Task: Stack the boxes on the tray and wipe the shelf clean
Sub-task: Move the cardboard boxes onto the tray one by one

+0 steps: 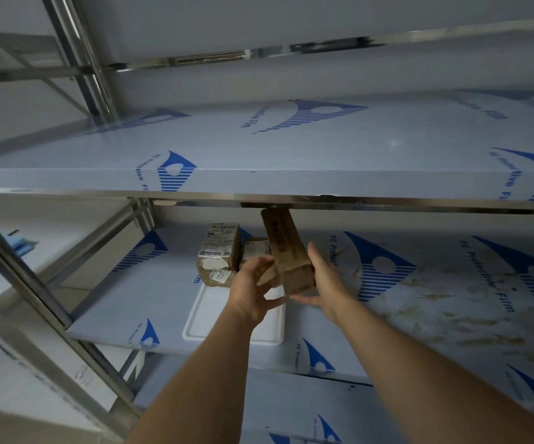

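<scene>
A long brown cardboard box (286, 248) is held tilted above the white tray (214, 322) on the middle shelf. My right hand (323, 280) grips its near end from the right and below. My left hand (251, 288) touches the box's left side with relaxed fingers. At the tray's far end stands a stack of labelled cardboard boxes (219, 251), with another small box (254, 248) behind them, partly hidden by the held box.
The middle shelf (435, 283) to the right of the tray is smeared with brownish dirt. An upper shelf (259, 149) overhangs close above the boxes. Steel uprights (35, 283) stand at the left. A blue cloth (9, 251) lies far left.
</scene>
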